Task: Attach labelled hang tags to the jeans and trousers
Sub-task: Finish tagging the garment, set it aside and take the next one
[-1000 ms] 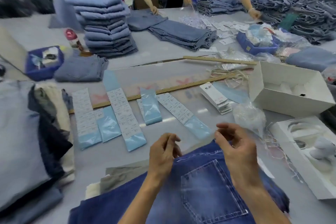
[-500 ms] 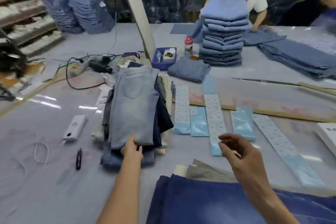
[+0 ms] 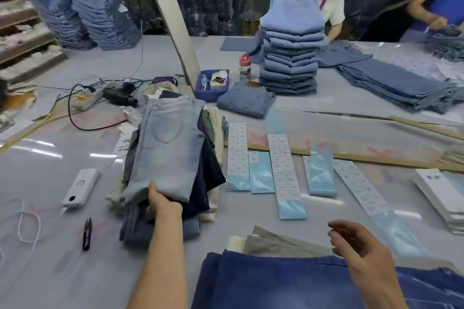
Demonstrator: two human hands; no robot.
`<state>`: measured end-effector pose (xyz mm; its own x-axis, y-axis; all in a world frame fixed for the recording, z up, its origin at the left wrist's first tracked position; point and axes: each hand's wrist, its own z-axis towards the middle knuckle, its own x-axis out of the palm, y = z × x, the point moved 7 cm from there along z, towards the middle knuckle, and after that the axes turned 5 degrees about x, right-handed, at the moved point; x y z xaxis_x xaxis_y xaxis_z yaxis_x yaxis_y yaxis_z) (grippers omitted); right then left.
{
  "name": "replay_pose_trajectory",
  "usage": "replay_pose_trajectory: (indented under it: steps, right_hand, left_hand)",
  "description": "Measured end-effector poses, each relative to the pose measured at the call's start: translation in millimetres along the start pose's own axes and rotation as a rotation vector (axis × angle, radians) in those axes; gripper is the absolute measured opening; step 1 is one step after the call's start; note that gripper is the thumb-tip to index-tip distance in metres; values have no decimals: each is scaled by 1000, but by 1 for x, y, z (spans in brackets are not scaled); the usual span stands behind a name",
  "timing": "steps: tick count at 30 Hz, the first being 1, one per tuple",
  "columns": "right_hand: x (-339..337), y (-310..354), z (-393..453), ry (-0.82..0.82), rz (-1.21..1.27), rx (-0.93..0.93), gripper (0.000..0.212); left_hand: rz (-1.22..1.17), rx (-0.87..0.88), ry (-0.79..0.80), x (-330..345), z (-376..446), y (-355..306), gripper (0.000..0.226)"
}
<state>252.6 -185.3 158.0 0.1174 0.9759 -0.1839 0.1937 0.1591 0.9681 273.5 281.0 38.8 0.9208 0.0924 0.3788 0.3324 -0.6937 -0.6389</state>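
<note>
One mixed pile of jeans and trousers (image 3: pixel 165 158) left of centre on the desk (image 3: pixel 50 258), pale-wash jeans (image 3: pixel 165 143) on top, darker and beige pairs under. No hang tag visible on any of them; judged as the pile yet to be done. Left hand (image 3: pixel 160 202) at the near hem of the pale pair, fingers tucked under the fabric edge, thumb on top: grip closed on that hem, probably lifting or pulling the next pair. Right hand (image 3: pixel 356 248) hovering, fingers loosely curled, nothing seen in its grip, above dark blue jeans (image 3: pixel 288 281) at the near edge. Grey and cream trousers (image 3: pixel 276 242) beneath those. Whether the dark pair carries a tag: cannot tell, waistband out of view.

Several label strips (image 3: pixel 283 165) on blue backing just right of the pile, many labels still on them, so plenty of stock. White card stack (image 3: pixel 442 195) far right, possibly the tags. Thread snips (image 3: pixel 86 233) and white device (image 3: pixel 80 187) left of the pile. Tall folded stack (image 3: pixel 291 52) beyond, other workers behind it.

Judgement: mid-task, much left.
</note>
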Motion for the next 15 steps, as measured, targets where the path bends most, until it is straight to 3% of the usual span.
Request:
replay_pose_trajectory:
  steps: [3,5,7,10,12,15]
  right_hand:
    - [4,-3,-6,41,34,29,25]
    - [2,-5,-10,74,48,32,24]
    - [-6,-9,-14,74,69,50,22]
    - [-13,-17,-14,74,126,113,20]
    - [-2,-10,-10,122,149,151,17]
    - [29,11,-4,251,304,257,11]
  left_hand:
    - [179,-19,14,2,6,-7,51]
    - [431,209,-72,10,2,-35,52]
    - [603,416,-37,49,-24,-65,55]
    - [517,586,234,133,-90,-94,44]
    - [420,623,458,184,-150,-104,19]
    - [318,631,742,239,-250,-100,20]
